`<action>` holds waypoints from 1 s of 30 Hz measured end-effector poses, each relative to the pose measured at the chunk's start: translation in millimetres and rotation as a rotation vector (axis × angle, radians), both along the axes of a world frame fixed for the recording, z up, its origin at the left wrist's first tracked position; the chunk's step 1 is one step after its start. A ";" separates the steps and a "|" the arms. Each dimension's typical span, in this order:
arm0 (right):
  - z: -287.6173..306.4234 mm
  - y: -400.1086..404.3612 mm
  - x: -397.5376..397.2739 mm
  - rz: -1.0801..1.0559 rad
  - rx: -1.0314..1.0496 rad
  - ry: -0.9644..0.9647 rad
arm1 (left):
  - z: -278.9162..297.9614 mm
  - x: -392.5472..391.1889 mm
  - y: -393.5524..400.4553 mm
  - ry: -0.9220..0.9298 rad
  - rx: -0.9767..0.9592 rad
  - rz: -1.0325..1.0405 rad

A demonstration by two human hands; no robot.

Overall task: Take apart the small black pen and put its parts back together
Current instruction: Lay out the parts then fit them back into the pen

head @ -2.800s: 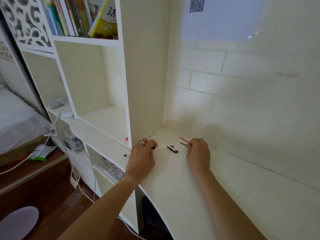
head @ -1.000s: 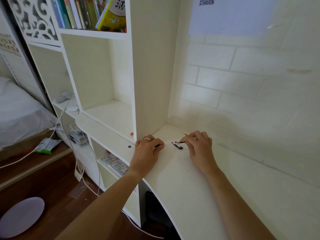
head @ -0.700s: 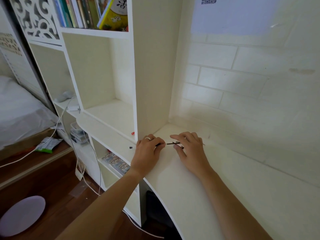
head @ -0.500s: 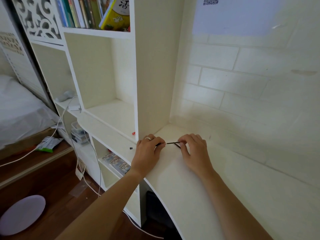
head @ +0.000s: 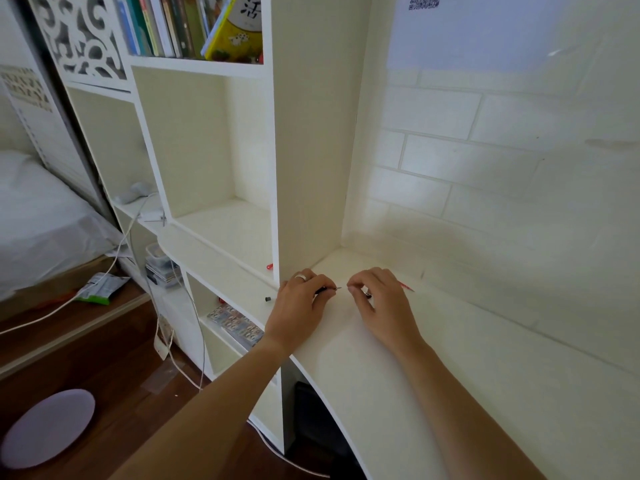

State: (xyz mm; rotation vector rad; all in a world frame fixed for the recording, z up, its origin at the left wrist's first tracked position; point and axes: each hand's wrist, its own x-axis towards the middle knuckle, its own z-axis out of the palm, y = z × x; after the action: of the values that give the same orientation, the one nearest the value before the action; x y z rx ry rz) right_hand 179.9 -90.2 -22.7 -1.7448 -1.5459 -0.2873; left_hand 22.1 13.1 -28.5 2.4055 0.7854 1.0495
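Observation:
My left hand [head: 299,301] grips the black pen barrel [head: 321,290] low over the white desk [head: 398,368], and the thin refill's metal tip [head: 338,288] sticks out of it to the right. My right hand [head: 382,301] is opposite, thumb and forefinger pinched together just right of that tip, a small gap between them. A black pen piece [head: 367,296] peeks out under the right hand's fingers; I cannot tell if it is held. A red refill [head: 407,288] lies on the desk behind the right hand.
A small black part [head: 267,299] sits on the lower shelf ledge left of my left hand, and a red bit [head: 269,267] lies at the cubby's front edge. The bookcase's upright panel [head: 308,150] stands just behind my left hand. The tiled wall [head: 485,188] borders the desk.
My right hand picked up the thin dark refill, brought it left to the barrel in my left hand and slid it in; only the tip shows now. My right hand now covers the black piece.

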 end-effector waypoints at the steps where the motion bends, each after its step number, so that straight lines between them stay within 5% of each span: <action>1: -0.4 0.6 -0.1 -0.029 0.002 0.001 | -0.4 0.4 0.3 0.003 0.003 0.003; 9: -9.0 5.3 13.4 -0.360 -0.104 0.101 | -0.3 0.0 -0.9 0.016 -0.030 0.023; 16: -9.5 11.2 11.0 -0.232 -0.214 -0.081 | -0.1 -0.2 -1.1 0.053 -0.021 0.024; 30: -2.2 8.1 9.1 -0.176 -0.173 0.054 | 0.3 0.9 -1.1 0.066 -0.016 0.023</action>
State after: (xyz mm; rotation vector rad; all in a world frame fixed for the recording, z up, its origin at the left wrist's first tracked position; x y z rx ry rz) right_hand 189.0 -82.1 -24.9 -2.0119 -1.4165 -0.1961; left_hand 23.0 11.9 -28.2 2.4339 0.8421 0.9729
